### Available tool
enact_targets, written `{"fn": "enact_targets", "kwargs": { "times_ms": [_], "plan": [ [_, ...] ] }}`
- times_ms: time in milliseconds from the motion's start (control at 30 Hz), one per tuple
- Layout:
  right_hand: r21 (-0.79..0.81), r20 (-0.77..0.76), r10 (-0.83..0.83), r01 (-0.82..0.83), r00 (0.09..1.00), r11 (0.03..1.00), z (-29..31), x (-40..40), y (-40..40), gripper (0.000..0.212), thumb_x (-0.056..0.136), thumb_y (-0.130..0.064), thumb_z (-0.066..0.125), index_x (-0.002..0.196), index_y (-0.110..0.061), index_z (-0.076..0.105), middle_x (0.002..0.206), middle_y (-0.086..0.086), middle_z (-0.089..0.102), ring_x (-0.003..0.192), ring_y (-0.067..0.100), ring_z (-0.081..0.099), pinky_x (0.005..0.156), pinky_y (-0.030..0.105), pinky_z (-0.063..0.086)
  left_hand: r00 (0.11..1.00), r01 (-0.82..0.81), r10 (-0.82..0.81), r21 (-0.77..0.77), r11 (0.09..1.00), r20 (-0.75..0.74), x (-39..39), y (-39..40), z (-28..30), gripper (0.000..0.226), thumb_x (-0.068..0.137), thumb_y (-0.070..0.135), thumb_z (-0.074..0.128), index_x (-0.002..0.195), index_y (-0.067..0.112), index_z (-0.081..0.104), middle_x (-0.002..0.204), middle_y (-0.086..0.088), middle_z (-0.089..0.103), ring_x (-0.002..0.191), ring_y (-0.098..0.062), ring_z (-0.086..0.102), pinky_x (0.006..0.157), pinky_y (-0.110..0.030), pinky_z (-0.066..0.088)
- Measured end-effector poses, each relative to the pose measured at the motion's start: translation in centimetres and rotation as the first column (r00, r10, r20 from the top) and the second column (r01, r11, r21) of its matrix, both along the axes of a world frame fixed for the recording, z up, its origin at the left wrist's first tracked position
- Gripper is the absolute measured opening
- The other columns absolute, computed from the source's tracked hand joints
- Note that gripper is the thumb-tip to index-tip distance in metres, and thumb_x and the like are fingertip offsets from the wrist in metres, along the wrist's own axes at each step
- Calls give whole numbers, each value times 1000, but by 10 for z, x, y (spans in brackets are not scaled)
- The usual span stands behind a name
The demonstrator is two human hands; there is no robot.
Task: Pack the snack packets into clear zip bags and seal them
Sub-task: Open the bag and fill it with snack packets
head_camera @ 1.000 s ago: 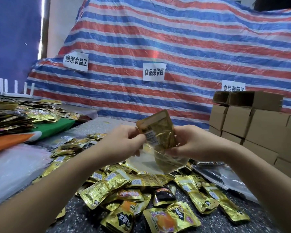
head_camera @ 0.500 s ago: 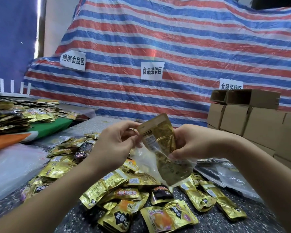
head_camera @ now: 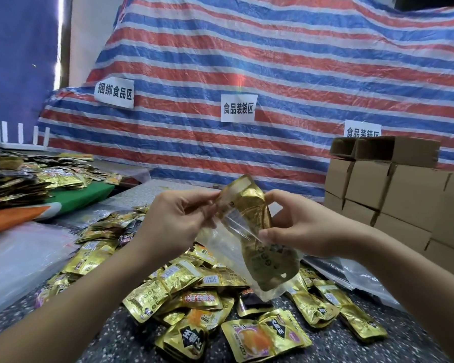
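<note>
**Gold packet halfway into a clear bag**

A striped tarp [head_camera: 286, 82] in red, blue and white fills the upper frame, with three white paper signs [head_camera: 238, 108] taped across it. At the right edge stands a stack of cardboard boxes [head_camera: 393, 195]. The speckled counter [head_camera: 116, 334] runs across the bottom of the frame, and on it, at lower centre, lies a loose heap of gold snack packets [head_camera: 194, 297]. More packets [head_camera: 24, 176] are piled at the far left, above green and orange sheets.

Above the heap, at centre frame, both hands hold a clear zip bag [head_camera: 220, 244] up off the counter. A gold packet [head_camera: 249, 213] stands tilted in it, lower part inside, top sticking out of the mouth. The left hand [head_camera: 173, 226] pinches the bag's left edge between curled fingers and thumb. The right hand [head_camera: 304, 229] pinches the bag's right edge against the packet, thumb in front.
</note>
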State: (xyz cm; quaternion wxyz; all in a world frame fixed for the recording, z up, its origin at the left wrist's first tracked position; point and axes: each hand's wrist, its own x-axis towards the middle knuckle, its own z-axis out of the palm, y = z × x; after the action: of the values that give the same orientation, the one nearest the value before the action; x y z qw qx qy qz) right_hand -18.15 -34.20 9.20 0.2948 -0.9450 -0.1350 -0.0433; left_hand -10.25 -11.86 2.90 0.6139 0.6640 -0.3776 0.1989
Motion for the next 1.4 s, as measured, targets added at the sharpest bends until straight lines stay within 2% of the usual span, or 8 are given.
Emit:
{"fn": "enact_targets", "kwargs": {
  "times_ms": [333, 533, 733, 833, 1033, 1133, 1267, 1400],
  "plan": [
    [-276, 13, -9, 12, 1000, 961, 13, -4, 6, 34, 91, -22, 68, 121, -35, 59, 96, -11, 74, 95, 7, 70, 80, 32, 61, 999, -26, 23, 110, 994, 32, -1, 2, -3, 47, 88, -9, 62, 94, 36, 72, 82, 4, 76, 75, -17, 73, 72, -31, 61],
    [-479, -15, -61, 46, 998, 877, 10, -4, 14, 19, 92, -21, 66, 99, -37, 57, 95, -7, 69, 90, 9, 66, 78, 33, 61, 997, -42, 28, 183, 982, 78, -6, 3, -3, 42, 87, -11, 62, 95, 29, 74, 81, 6, 75, 74, -10, 71, 63, -22, 58],
    [-664, -102, -54, -27, 993, 747, 5, 1, 30, 33, 90, -7, 60, 117, -26, 62, 99, -4, 67, 88, 12, 64, 73, 31, 59, 991, -84, 62, 188, 979, 119, -13, -11, 1, 25, 87, 5, 71, 105, 23, 73, 80, 15, 72, 79, 1, 68, 61, -10, 52],
    [-668, -103, -46, -35, 994, 744, 12, 3, 30, 38, 91, -6, 61, 122, -28, 63, 97, -8, 69, 86, 7, 65, 60, 17, 50, 992, -114, 103, 156, 981, 76, -10, -16, 6, 21, 89, 10, 70, 104, 24, 73, 84, 9, 73, 79, -3, 69, 65, -18, 57],
    [-639, -108, -30, -46, 994, 768, 26, 7, 24, 39, 91, -20, 69, 127, -34, 64, 76, -18, 69, 64, -3, 61, 49, 14, 42, 990, -136, 131, 118, 984, 48, -8, -24, 22, 15, 88, 10, 72, 95, 23, 74, 79, 8, 74, 74, -4, 69, 68, -23, 58],
    [-582, -8, -19, 10, 1000, 813, 28, 9, 17, 27, 91, -31, 70, 117, -32, 71, 58, -25, 61, 54, -8, 55, 45, 11, 38, 991, -132, 132, 58, 990, 4, -7, -26, 28, 17, 87, 11, 72, 90, 27, 73, 78, 9, 74, 75, -2, 69, 69, -21, 58],
    [-544, 92, -1, 51, 996, 837, 29, 8, 6, 18, 90, -44, 68, 88, -27, 74, 74, -13, 69, 67, 1, 62, 53, 16, 44, 995, -101, 100, -10, 995, -7, -8, -21, 33, 20, 87, 11, 72, 87, 31, 70, 81, 15, 73, 76, 1, 69, 62, -12, 52],
    [-448, 204, 10, 84, 979, 890, 38, 1, 3, 49, 84, -63, 51, 75, -19, 70, 69, -6, 71, 60, 5, 64, 57, 26, 55, 997, -78, 76, -106, 991, -27, -6, -17, 41, 16, 88, 6, 70, 91, 21, 70, 80, 6, 75, 73, -7, 72, 65, -17, 56]
  ]
}}
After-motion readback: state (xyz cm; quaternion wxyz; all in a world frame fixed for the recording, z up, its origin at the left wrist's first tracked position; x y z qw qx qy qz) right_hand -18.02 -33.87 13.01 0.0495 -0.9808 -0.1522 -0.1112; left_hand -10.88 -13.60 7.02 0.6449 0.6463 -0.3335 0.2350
